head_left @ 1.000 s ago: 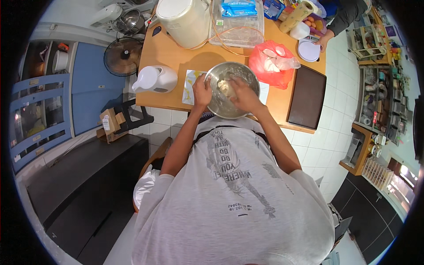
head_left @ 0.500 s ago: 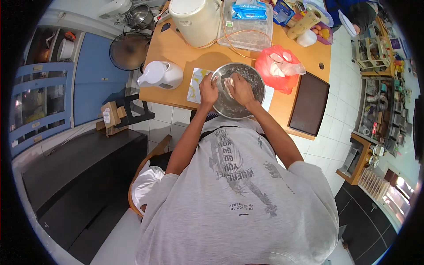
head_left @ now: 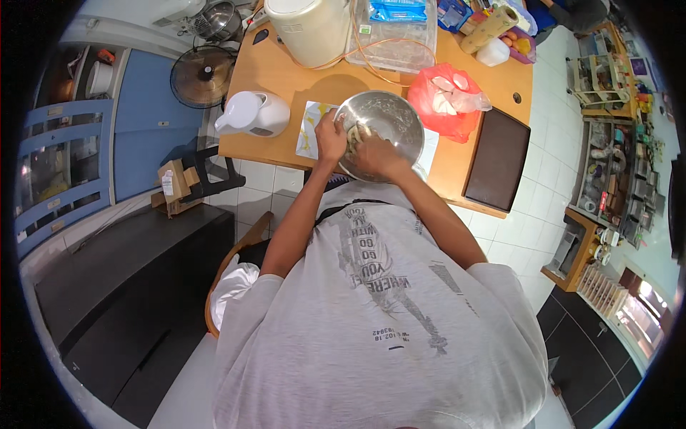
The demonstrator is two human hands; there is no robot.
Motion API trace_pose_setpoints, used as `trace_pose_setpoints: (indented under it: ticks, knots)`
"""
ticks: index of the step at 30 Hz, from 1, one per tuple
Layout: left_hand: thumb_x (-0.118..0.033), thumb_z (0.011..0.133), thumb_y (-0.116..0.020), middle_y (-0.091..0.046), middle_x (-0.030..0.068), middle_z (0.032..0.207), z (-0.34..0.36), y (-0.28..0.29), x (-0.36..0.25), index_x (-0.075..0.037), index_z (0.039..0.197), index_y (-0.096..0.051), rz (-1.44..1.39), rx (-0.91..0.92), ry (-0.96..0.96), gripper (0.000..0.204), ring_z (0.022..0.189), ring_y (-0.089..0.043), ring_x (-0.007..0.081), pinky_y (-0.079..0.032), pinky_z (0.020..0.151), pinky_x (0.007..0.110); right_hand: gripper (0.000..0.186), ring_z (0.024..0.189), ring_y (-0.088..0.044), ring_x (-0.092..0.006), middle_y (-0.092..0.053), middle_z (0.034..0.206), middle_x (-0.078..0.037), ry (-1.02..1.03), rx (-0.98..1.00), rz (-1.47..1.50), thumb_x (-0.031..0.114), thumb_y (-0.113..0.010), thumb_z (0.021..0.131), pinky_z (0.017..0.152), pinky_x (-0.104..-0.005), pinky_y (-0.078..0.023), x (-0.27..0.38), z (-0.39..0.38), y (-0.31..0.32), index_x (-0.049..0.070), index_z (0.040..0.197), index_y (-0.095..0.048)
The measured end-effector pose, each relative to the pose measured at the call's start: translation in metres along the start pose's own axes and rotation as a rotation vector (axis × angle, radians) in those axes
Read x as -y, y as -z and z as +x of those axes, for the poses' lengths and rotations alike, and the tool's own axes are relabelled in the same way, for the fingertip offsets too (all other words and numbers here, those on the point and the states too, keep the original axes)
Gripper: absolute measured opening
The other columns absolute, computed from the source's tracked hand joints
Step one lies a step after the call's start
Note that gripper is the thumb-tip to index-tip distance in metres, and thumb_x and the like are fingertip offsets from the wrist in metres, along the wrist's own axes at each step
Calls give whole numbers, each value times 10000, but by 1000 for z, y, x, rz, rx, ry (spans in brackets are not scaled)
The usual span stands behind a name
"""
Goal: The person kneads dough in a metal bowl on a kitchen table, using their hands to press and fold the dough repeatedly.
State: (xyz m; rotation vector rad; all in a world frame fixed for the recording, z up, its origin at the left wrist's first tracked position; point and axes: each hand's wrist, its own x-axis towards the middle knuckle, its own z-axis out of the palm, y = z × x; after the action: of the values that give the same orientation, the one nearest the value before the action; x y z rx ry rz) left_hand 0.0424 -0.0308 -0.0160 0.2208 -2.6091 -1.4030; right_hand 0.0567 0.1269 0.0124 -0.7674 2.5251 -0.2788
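Note:
A metal mixing bowl [head_left: 401,121] stands at the near edge of the table, its inner wall smeared with pale residue. My left hand [head_left: 331,137] is closed on the bowl's left rim. Inside the bowl, my right hand [head_left: 381,157] is closed over a lump of pale dough [head_left: 360,133], low and toward the left side. My palm and fingers hide part of the dough. Beneath the bowl lies a white and yellow printed sheet [head_left: 307,132], showing at its left.
A white jug [head_left: 259,114] stands left of the bowl. To the right are a red plastic bag [head_left: 443,107] and a dark flat tray [head_left: 498,161]. A cream appliance [head_left: 307,32], an orange cord [head_left: 386,50] and a clear plastic box [head_left: 400,57] occupy the back.
My right hand has moved down and nearer me inside the bowl, with the dough now at its left. My left hand keeps its hold on the rim. The whole view has shifted slightly.

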Motion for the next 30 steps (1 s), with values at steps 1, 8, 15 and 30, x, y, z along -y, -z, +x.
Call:
trace_pose_setpoints:
  ticks: [1,8,15,30]
  knots:
    - [-40,994,-635,-682,296,998,2,0,-2,27,1153,-681,-7,3,1,179,952,-658,517,-517,807,530,448,1271,-632,-445,-581,1458,-275,2,23,197,322,-570,1025,1055,-508,-527,-18,12,8,21,1334,-688]
    - [-33,996,-628,-681,298,996,-3,4,7,36,1142,-679,19,-14,39,170,930,-653,515,-505,797,540,463,1198,-674,-419,-687,1319,-266,13,-361,516,181,-718,906,1028,-508,-534,-63,-6,24,32,1342,-674]
    - [-27,980,-642,-684,296,976,3,1,-1,39,1147,-677,-1,-42,-49,183,925,-653,518,-505,797,540,428,1251,-601,-382,-611,1349,-159,73,-267,250,122,-709,845,999,-608,-518,-7,-6,-10,58,1265,-658]
    - [-42,988,-658,-678,292,970,2,1,-1,33,1141,-671,14,-42,-19,170,928,-659,506,-508,794,535,699,1353,-459,-472,-496,1403,-257,86,-452,235,32,-776,796,1158,-524,-422,-40,-58,24,-21,1442,-512]
